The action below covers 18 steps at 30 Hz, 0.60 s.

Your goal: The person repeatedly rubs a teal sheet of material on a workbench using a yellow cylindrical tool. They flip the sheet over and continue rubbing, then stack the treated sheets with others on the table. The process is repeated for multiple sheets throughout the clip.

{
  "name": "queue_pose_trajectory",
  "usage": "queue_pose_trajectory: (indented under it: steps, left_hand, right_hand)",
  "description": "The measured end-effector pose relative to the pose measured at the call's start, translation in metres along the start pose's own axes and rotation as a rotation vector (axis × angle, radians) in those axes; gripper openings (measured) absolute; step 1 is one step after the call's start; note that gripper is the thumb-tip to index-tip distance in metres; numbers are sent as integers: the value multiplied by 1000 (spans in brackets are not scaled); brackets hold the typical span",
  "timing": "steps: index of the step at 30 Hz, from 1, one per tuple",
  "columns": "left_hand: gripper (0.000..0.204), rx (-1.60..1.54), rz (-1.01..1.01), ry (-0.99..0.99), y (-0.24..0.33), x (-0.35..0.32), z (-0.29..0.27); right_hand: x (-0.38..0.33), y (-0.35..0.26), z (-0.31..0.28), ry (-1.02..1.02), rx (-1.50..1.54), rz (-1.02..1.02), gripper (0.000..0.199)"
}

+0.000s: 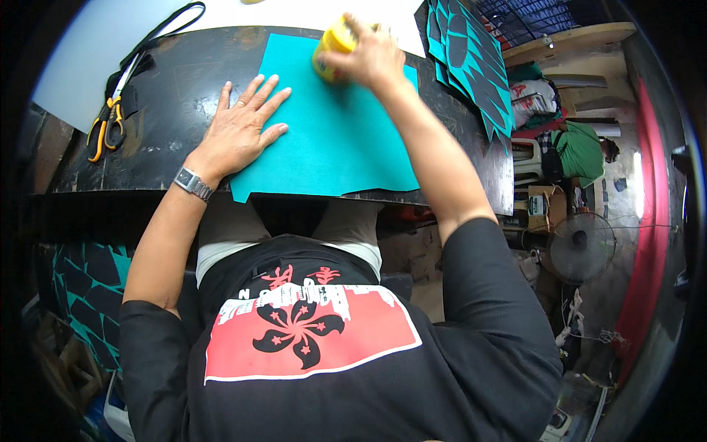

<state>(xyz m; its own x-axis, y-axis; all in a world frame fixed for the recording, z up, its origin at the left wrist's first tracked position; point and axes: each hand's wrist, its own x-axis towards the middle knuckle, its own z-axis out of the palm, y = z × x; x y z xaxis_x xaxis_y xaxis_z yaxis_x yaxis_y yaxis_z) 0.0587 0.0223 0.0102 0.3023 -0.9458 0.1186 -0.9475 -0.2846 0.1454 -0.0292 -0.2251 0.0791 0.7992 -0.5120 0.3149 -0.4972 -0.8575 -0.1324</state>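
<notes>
A teal sheet [324,144] with uneven edges lies flat on the dark table [173,77] in front of me. My left hand [239,132] rests palm down on the sheet's left edge, fingers spread, holding nothing. At the far right part of the sheet, my right hand [372,59] is wrapped round a yellow can [339,33]. The can tilts slightly. Whether its base touches the sheet, I cannot tell.
Orange-handled scissors [114,121] lie at the table's left beside a black strap [166,26]. White sheets [66,85] cover the far side. Teal-and-black cut sheets [468,55] are stacked at right. Beyond are a fan [582,247] and a person in green [579,151].
</notes>
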Motion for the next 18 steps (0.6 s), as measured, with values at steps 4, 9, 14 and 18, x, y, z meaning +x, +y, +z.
queue_pose_trajectory:
  steps: [4,9,14,18]
  left_hand:
    - [50,-22,92,-1,-21,9,-10]
    - [44,-35,180,181,-38,16,3]
    - [45,-30,231,244,-48,25,17]
    - [48,-45,262,149,-61,34,14]
  right_hand:
    - [60,15,14,-45,-35,66,90]
    - [-44,-32,-20,-20,25,-120,92]
    - [-172,-92,-66,-123,249,-381,93]
    - [-151,-125,-63,-148,257,-394,93]
